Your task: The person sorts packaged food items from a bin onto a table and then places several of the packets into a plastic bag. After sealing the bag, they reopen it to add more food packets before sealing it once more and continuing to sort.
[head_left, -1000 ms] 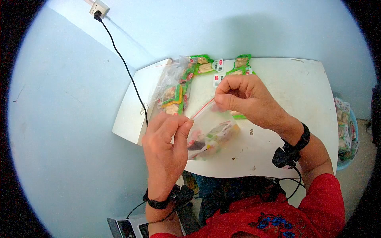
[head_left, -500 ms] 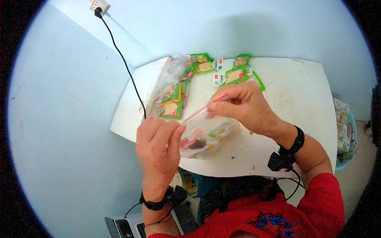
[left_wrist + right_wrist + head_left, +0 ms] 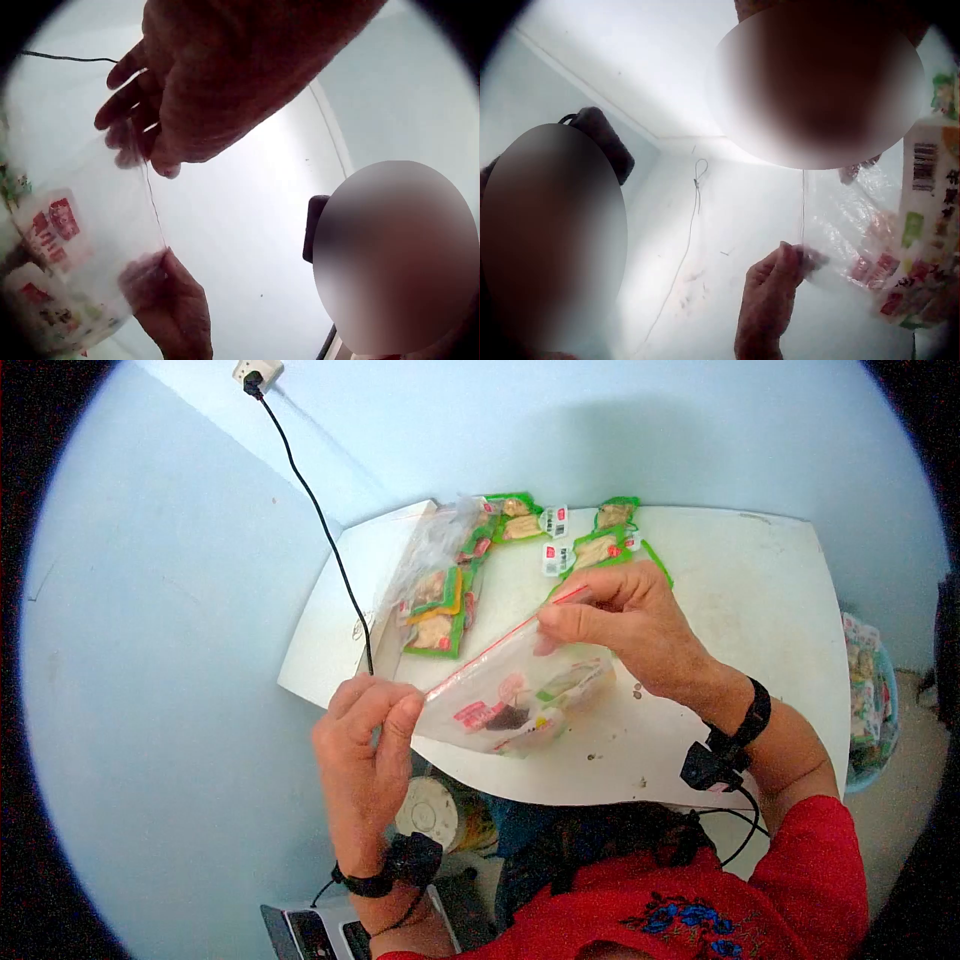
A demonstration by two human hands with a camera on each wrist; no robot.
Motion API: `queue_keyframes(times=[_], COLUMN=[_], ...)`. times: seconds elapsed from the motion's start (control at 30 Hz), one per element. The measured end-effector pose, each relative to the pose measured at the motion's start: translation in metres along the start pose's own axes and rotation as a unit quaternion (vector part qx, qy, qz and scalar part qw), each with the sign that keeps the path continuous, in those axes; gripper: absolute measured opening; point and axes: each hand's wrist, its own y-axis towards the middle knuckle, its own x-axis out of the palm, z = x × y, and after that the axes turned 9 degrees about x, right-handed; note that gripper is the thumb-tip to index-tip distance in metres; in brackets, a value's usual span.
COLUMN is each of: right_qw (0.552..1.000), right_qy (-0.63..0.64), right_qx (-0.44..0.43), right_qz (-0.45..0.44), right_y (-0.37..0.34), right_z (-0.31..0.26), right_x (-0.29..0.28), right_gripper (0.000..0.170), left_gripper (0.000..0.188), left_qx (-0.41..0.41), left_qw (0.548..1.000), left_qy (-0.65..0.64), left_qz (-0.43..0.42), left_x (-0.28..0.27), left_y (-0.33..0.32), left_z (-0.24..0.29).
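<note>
A clear zip bag (image 3: 480, 690) with a red seal strip hangs stretched between both hands, with printed packets inside it. At the left end of the strip my left hand (image 3: 365, 745) pinches the top edge between thumb and fingers. My right hand (image 3: 640, 630) pinches the same edge near its other end, thumb toward me. In the left wrist view the bag (image 3: 90, 202) spreads out beyond the fingers, red print showing through. The right wrist view has the packet's barcode side (image 3: 926, 172) at the right, and part of that hand is blurred out.
Green-edged food packets (image 3: 595, 550) lie at the back of the white table (image 3: 750, 620). Another clear bag with packets (image 3: 435, 605) lies at the left. A blue basket of packets (image 3: 885, 740) stands on the floor at right. A black cable (image 3: 325, 520) hangs along the wall.
My left hand has moved left and slightly down, drawing the bag's top edge longer and straighter. My right hand keeps its pinch with only a small shift.
</note>
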Motion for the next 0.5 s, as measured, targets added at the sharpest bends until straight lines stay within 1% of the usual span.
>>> queue_keyframes(times=[0.1,0.2,0.3,0.33,0.43,0.5], right_qw=[1.0,1.0,0.999,0.999,0.998,0.997], right_qy=[-0.007,-0.028,-0.035,-0.043,-0.035,-0.025], right_qx=[0.003,0.004,0.007,0.006,0.007,-0.008], right_qz=[0.0,-0.001,-0.012,-0.014,-0.048,-0.079], right_y=[0.0,-0.001,-0.003,-0.004,-0.001,0.003], right_z=[-0.001,-0.004,-0.008,-0.008,-0.007,-0.002], right_x=[-0.002,-0.001,0.0,-0.001,-0.007,-0.01], right_gripper=[0.016,0.015,0.012,0.012,0.015,0.021], left_gripper=[0.016,0.018,0.015,0.012,0.009,0.007], left_qx=[0.098,0.096,0.128,0.176,0.121,0.128], left_qw=[0.985,0.982,0.983,0.974,0.981,0.98], left_qy=[0.113,0.137,0.081,0.072,0.025,0.028], left_qz=[0.085,0.088,0.103,0.126,0.148,0.152], left_x=[0.01,0.023,0.047,0.054,0.063,0.062], left_y=[0.005,0.009,0.017,0.019,0.019,0.018], left_z=[0.008,0.028,0.029,0.023,0.025,0.029])
